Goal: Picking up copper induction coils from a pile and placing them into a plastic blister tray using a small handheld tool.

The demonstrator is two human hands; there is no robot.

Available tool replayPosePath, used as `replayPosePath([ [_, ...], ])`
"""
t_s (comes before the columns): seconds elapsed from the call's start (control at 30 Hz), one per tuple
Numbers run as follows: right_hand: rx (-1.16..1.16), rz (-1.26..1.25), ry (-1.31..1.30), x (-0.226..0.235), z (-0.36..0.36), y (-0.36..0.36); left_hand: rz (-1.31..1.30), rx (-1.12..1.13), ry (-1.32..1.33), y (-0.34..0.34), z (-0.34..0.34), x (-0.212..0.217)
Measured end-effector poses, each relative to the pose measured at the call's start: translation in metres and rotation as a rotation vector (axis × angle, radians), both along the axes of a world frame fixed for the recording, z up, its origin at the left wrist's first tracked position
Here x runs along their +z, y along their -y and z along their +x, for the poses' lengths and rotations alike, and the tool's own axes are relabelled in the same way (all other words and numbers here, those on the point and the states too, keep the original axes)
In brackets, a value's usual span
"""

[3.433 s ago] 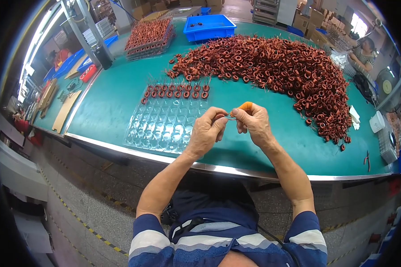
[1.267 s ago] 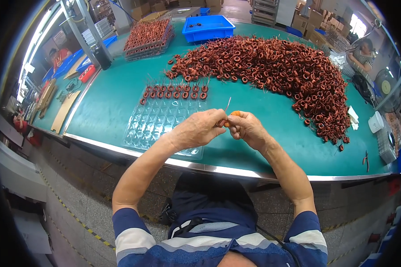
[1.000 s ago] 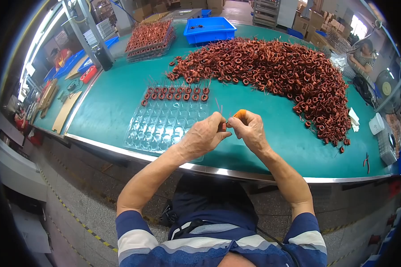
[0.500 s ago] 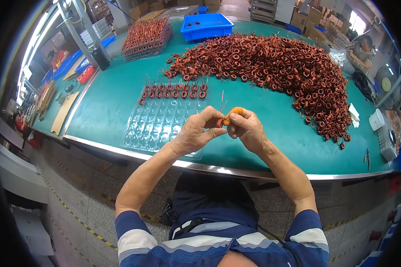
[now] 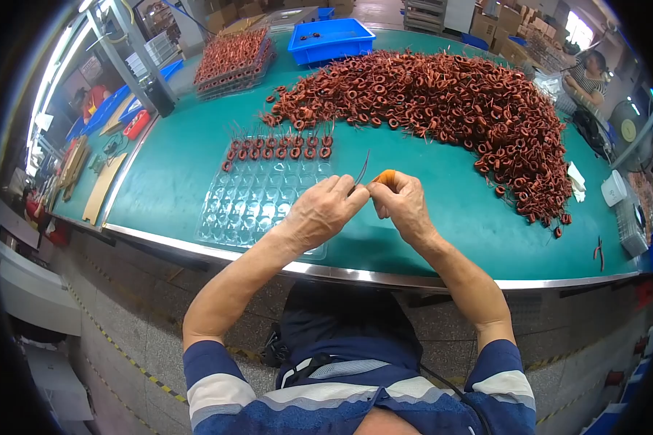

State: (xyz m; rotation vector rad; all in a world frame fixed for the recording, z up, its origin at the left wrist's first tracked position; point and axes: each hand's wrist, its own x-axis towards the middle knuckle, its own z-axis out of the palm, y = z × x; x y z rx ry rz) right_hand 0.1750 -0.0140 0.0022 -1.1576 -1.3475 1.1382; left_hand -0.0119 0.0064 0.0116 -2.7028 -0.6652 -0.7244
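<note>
Both hands meet at picture centre over green worktop (image 5: 196, 145). Left hand (image 5: 325, 212) pinches thin wire leads (image 5: 361, 168); right hand (image 5: 403, 204) closed on small coil (image 5: 384, 176) with orange fingertip cover. Step, judged: straightening leads. Clear tray (image 5: 257, 206) at 9 o'clock, top row filled; coil heap (image 5: 457, 98) at 1 o'clock. Next likely needs seating coil in free pocket.

— What's around me?
— My green bench (image 5: 196, 138) with a steel edge, grey tiled floor (image 5: 116, 319) with striped tape, cardboard boxes (image 5: 500, 29) behind, a bright window (image 5: 577, 25).
</note>
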Motion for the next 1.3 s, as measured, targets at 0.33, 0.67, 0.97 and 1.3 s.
replayPosePath([
  [0.33,0.012,-0.022,-0.044,-0.005,0.003,-0.003,0.029,0.005,-0.037,-0.001,0.002,-0.001],
  [0.67,-0.017,0.108,-0.12,0.001,0.002,0.004,-1.287,-0.297,0.998,0.015,0.013,-0.018],
  [0.97,0.138,0.049,-0.174,-0.003,0.004,-0.001,-1.334,-0.373,1.112,0.02,0.014,-0.018],
  [1.3,0.122,0.151,-0.195,-0.01,-0.002,0.0,-1.423,-0.207,1.147,0.02,0.022,-0.026],
])
